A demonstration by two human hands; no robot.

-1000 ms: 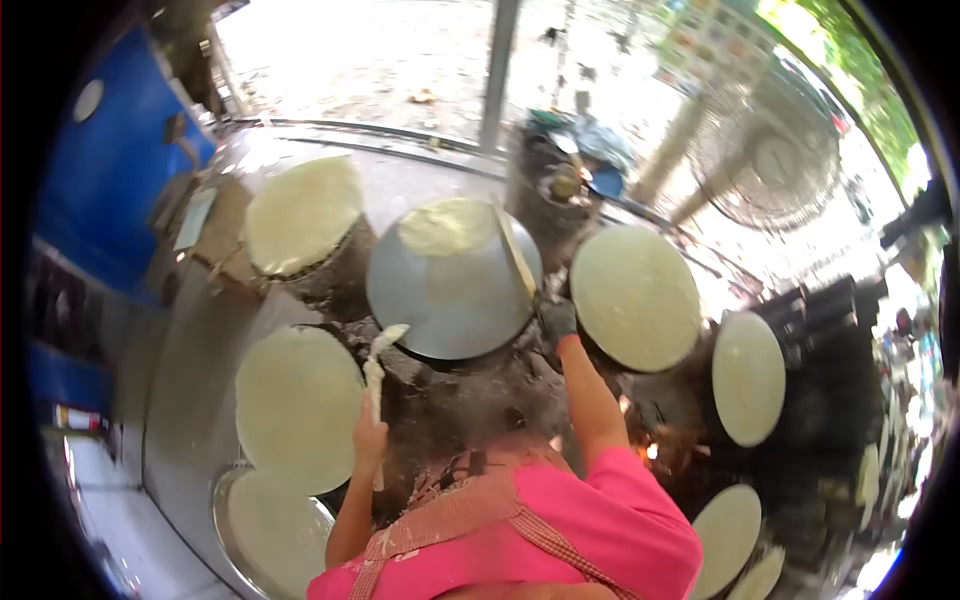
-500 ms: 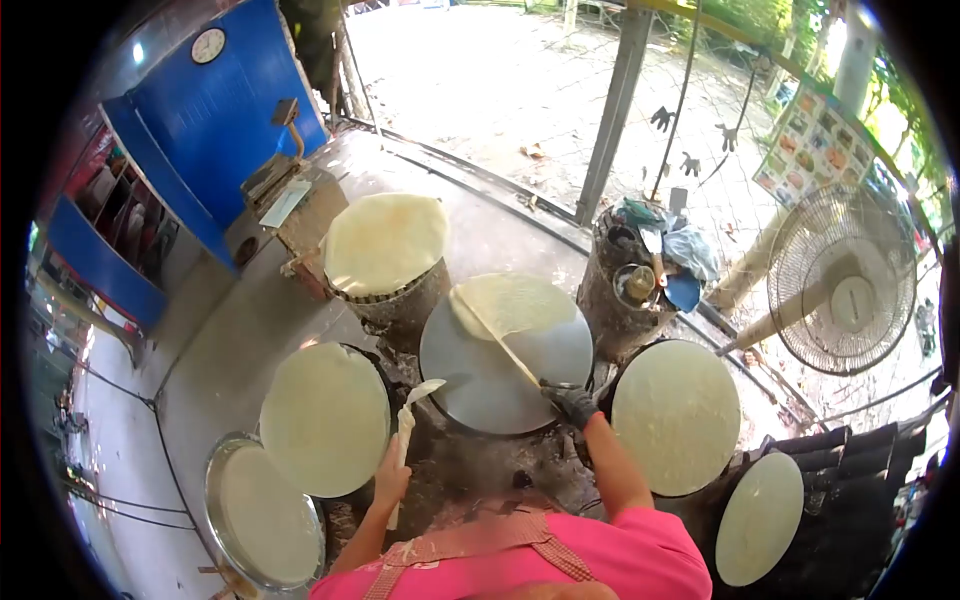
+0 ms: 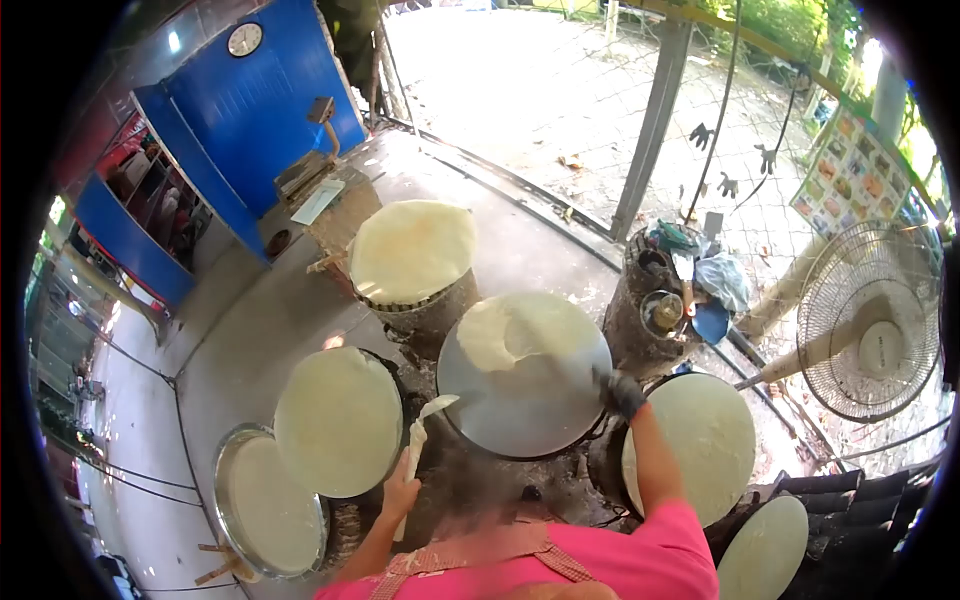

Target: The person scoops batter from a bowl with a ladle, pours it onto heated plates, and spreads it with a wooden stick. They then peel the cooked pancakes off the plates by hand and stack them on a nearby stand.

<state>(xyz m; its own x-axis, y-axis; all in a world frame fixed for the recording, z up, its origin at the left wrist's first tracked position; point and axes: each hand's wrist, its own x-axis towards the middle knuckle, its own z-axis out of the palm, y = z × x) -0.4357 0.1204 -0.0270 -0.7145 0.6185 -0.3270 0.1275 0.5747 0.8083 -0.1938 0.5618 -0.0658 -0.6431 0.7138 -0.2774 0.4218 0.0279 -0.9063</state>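
Note:
My left hand [image 3: 402, 497] is closed around the pale handle of a ladle-like tool [image 3: 418, 440], whose flat, light end points up toward the griddle. My right hand [image 3: 624, 394], in a dark glove, is curled at the right edge of the round grey griddle [image 3: 520, 420]. The thin stick it held earlier is only a faint smear now, seemingly still in its grip. Pale batter [image 3: 560, 325] covers the griddle's far part, with a notch in its near edge. A basin of white batter [image 3: 268, 510] stands at lower left.
Round pale sheets lie at left [image 3: 338, 422], far left [image 3: 412, 250], right [image 3: 700, 440] and lower right [image 3: 765, 555]. Behind the griddle's right side, a stand [image 3: 625, 310] bears a spatula, cups and plastic bags. A fan [image 3: 870, 320] stands at right.
My right hand has moved right and toward the griddle's edge. The batter covers more of the griddle and has a notch; the stick is no longer clear. The view has shifted left.

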